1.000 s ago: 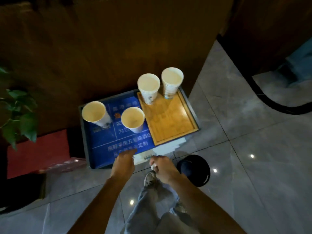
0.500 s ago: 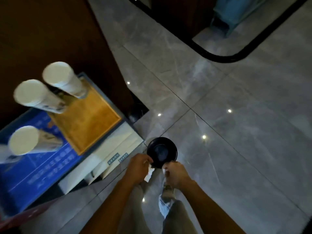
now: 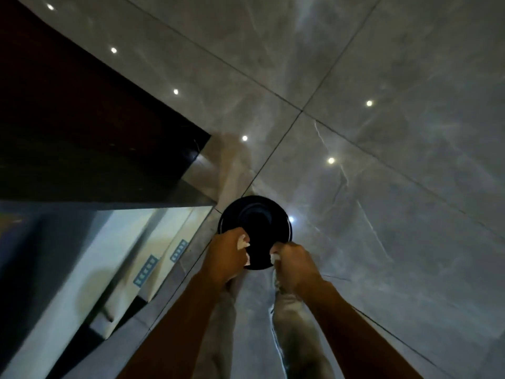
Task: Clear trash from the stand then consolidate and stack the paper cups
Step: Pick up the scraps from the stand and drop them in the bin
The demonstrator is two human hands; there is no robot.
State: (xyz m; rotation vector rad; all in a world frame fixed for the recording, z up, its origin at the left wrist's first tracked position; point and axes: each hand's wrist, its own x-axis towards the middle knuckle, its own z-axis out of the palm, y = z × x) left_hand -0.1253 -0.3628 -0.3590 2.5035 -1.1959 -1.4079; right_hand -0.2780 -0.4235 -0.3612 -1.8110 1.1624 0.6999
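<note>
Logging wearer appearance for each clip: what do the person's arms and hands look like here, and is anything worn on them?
Both forearms are bare from the bottom edge of the frame up to the wrists: no sleeves show. The left hand and right hand wear no gloves, and no watch, ring or band is visible, though the dim light and blur could hide small items. No markings can be made out.

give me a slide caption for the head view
Both hands hold crumpled white paper over a black bin.

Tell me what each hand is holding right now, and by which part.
Left hand is closed on a crumpled white paper scrap; right hand grips another white scrap. Both are bunched in the fingers, above the black bin.
</note>
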